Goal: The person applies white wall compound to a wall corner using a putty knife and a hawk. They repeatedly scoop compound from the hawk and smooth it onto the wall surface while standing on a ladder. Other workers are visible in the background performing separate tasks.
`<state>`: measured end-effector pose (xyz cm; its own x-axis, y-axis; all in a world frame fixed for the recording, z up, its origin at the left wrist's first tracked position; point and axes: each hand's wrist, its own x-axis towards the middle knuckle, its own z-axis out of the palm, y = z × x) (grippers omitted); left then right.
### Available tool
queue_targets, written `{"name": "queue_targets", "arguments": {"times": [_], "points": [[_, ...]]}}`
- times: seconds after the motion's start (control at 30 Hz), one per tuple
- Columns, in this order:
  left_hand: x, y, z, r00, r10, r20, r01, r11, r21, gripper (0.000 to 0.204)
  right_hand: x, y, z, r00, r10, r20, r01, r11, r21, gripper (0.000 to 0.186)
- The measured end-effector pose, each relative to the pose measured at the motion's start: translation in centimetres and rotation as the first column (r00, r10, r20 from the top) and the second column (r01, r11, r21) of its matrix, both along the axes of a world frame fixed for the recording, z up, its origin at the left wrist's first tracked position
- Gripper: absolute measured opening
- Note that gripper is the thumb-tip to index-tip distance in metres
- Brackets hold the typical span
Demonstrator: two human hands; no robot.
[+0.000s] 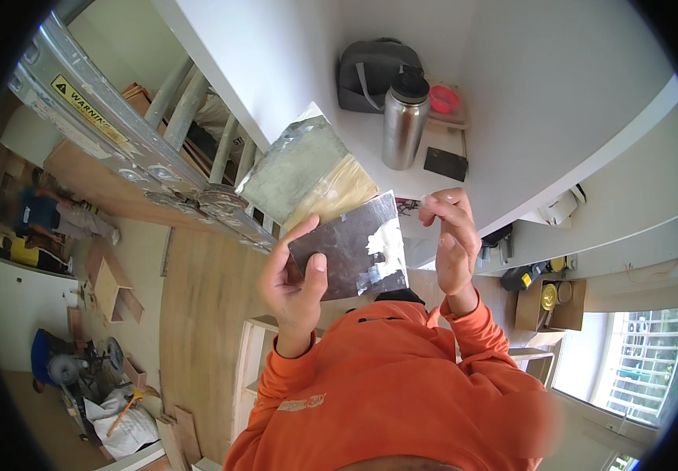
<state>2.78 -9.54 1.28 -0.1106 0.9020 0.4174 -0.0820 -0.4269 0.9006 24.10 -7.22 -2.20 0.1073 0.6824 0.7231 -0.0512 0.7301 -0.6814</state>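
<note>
My left hand is closed on two flat, squarish sheets. A dark brown sheet, smeared with white paste along its right side, lies under my thumb. Behind it, fanned out above, is a grey-green sheet with a tan lower strip and scuffed edges; its lower edge is partly hidden. My right hand is raised just right of the dark sheet, apart from it. Its fingers are curled together, and a whitish bit shows at the fingertips, too small to name.
Ahead, a white cabinet shelf holds a grey bag, a steel bottle, a pink bowl and a small dark plate. A metal ladder stands left. People work farther left; a cardboard box sits right.
</note>
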Motion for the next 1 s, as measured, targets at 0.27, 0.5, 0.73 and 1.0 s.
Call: {"name": "queue_targets", "arguments": {"times": [0.27, 0.5, 0.73, 1.0], "points": [[0.7, -1.8, 1.0, 0.990, -0.048, 0.130, 0.065, 0.990, -0.127, 0.039, -0.1, -1.2, 0.6, 0.962, -0.154, 0.227, 0.125, 0.982, 0.138, 0.049], [-1.1, -3.0, -0.2, 0.999, 0.034, 0.034, -0.027, 0.982, -0.188, 0.037, 0.2, -3.3, 1.0, 0.902, -0.278, 0.331, 0.240, 0.959, 0.151, 0.035], [-2.8, -4.0, -1.1, 0.998, 0.058, 0.011, -0.055, 0.980, -0.192, 0.036, -2.1, -5.0, 0.8, 0.837, -0.254, 0.484, 0.204, 0.967, 0.155, 0.045], [-3.6, -4.5, -0.8, 0.997, 0.077, -0.021, -0.079, 0.972, -0.220, 0.036, -3.4, -5.5, 1.5, 0.807, -0.260, 0.531, 0.190, 0.964, 0.184, 0.046]]}}
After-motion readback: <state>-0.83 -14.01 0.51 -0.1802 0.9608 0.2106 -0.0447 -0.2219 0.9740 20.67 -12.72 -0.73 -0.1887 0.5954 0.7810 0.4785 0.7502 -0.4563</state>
